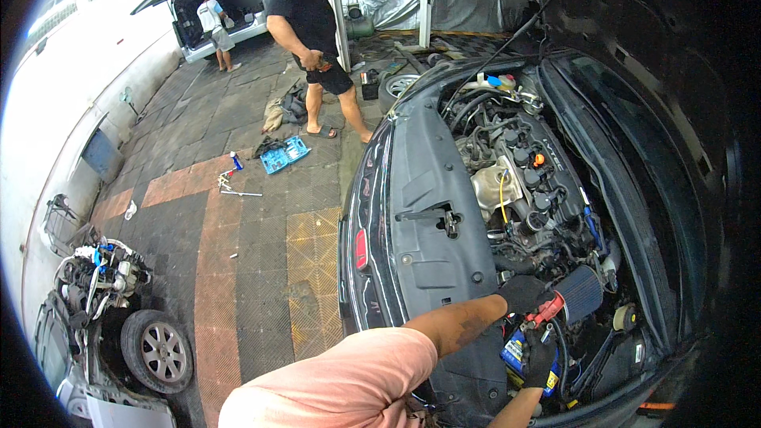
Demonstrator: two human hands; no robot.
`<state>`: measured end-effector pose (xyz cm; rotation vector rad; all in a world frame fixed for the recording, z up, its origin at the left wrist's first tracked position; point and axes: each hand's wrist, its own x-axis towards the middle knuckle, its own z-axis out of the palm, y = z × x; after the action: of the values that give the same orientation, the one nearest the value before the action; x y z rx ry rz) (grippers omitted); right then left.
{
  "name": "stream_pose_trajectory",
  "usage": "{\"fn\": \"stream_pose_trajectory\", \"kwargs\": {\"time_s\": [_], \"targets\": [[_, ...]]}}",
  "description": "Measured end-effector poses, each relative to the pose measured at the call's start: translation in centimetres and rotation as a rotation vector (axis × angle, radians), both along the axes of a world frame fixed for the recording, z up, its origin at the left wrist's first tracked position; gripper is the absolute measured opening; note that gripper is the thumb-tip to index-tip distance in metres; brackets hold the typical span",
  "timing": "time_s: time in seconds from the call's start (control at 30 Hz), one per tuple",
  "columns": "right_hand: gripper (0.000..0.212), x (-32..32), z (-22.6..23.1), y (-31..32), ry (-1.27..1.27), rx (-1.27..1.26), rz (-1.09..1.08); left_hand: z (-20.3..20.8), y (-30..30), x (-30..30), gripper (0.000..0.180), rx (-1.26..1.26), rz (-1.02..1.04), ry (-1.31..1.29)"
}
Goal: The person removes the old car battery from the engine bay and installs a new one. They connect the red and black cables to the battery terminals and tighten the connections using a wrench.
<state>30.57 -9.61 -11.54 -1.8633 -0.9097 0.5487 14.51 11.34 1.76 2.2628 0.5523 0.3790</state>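
Observation:
Both of my hands wear black gloves and work at the near right corner of an open car engine bay. My left hand (pixel 525 295) reaches across the front panel, its fingers closed against a red plastic piece (pixel 547 311) whose exact kind I cannot make out. Just below, my right hand (pixel 541 358) is closed beside a small silvery metal part, over a blue car battery (pixel 516 351). What it grips is too small to name. A grey cone-shaped air filter (pixel 580 294) sits right of the red piece.
The engine (pixel 527 170) fills the bay beneath the raised hood (pixel 634 40). A blue tool case (pixel 284 155) lies open on the tiled floor. A loose wheel (pixel 156 350) and car parts stand at left. One person (pixel 305 24) stands ahead; another (pixel 212 20) is near a van.

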Motion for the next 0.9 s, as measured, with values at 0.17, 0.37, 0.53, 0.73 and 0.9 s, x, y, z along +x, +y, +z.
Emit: {"fn": "stream_pose_trajectory", "kwargs": {"time_s": [0.17, 0.37, 0.53, 0.73, 0.9], "targets": [[0.018, -5.6, 10.1, 2.0, 0.575, -0.15, -0.115, -1.1, 0.5, -0.3, 0.042, 0.051, 0.063, 0.015], [0.017, -5.7, 10.8, 2.3, 0.554, -0.14, -0.044, -2.8, 0.7, 0.6, 0.04, 0.062, 0.071, 0.009], [0.018, -5.1, 8.8, 1.9, 0.404, -0.117, -0.001, -2.0, 0.6, 0.2, 0.038, 0.002, 0.041, 0.071], [0.043, -4.1, 6.4, 1.7, 0.244, -0.122, 0.044, -4.1, 1.0, 0.5, 0.043, 0.071, 0.084, 0.059], [0.064, -1.2, 3.9, -1.2, -1.22, -0.226, 0.463, -1.3, 0.1, -0.4, 0.037, 0.238, -0.052, -0.015]]}}
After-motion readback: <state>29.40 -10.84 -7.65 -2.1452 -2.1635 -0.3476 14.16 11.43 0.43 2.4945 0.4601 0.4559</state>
